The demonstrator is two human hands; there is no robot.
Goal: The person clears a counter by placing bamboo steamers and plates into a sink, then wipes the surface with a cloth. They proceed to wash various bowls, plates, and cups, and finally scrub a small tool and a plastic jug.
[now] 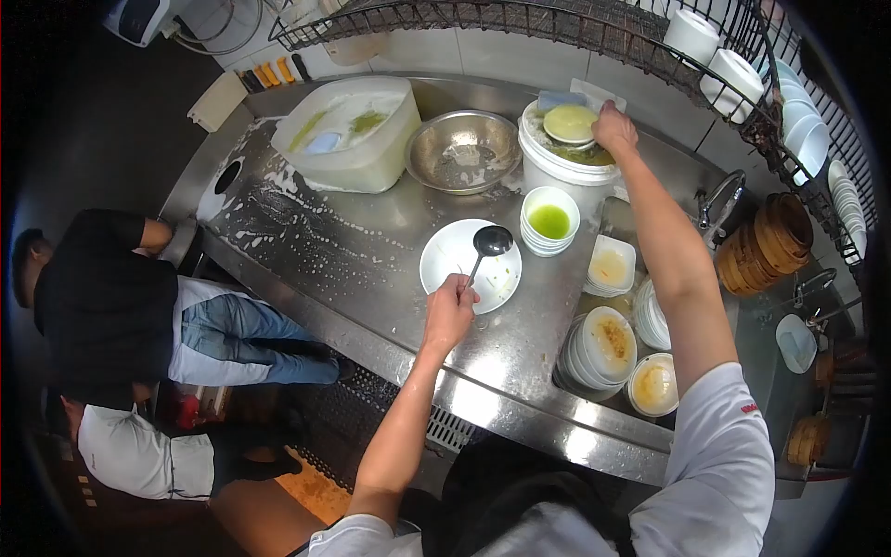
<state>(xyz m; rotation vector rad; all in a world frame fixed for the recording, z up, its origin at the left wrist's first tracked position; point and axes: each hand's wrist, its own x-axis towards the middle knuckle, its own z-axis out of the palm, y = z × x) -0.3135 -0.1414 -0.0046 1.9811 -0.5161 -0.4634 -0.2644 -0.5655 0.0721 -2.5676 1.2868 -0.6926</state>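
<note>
- Head view: the left hand (pixel 453 311) is closed around the handle of a dark ladle (pixel 493 241), whose bowl is over a white plate (pixel 441 255) with bits of food; contact between them is hard to tell.
- That plate lies on the steel counter (pixel 371 269), midway between its front and back edges.
- The right hand (pixel 615 128) grips the right side of a pale-green dish (pixel 570 123) at the mouth of a white bucket (pixel 557 170), near the counter's back edge; the fingertips are hidden.
- Just in front of the bucket stands a stack of white bowls (pixel 548 243), the top one holding green liquid.
- Left of the bucket, along the back edge, come a metal basin (pixel 436 160) and a plastic tub (pixel 394 148) of foamy water.
- Toward the right front corner are soiled stacked dishes (pixel 585 357).
- Beyond the left part of the front edge, two people (pixel 102 297) bend forward.
</note>
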